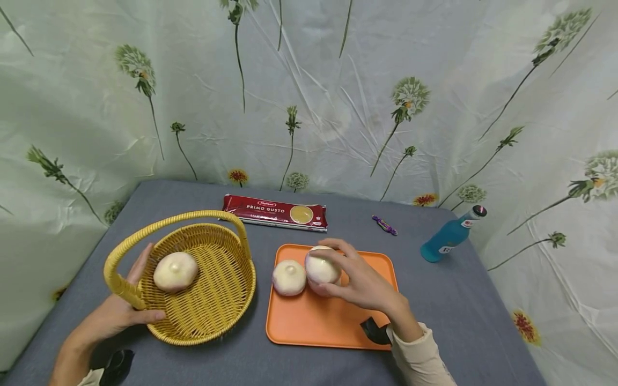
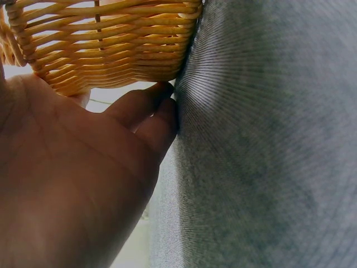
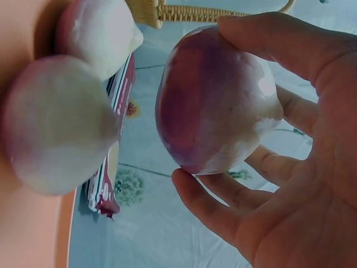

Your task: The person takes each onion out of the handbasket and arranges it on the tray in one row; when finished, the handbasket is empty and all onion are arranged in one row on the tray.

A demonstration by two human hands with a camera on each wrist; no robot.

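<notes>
A white turnip with a purple underside (image 3: 215, 106) is held in my right hand (image 1: 359, 276), thumb on one side and fingers on the other. It is raised above the orange tray (image 1: 333, 327). Another turnip (image 1: 289, 277) sits on the tray's left part, and a further turnip (image 3: 61, 125) lies below the held one, mostly hidden in the head view. My left hand (image 1: 113, 313) grips the left side of a yellow wicker basket (image 1: 217, 295), thumb at the rim and fingers around the outer wall. Inside the basket rests one turnip (image 1: 176, 272).
Behind the basket and tray lies a red pasta packet (image 1: 275, 212). A purple-wrapped candy (image 1: 384, 225) is to its right. On the far right a blue bottle (image 1: 446, 239) lies or leans; I cannot tell which. A floral curtain (image 1: 328, 107) borders the grey table (image 1: 454, 321).
</notes>
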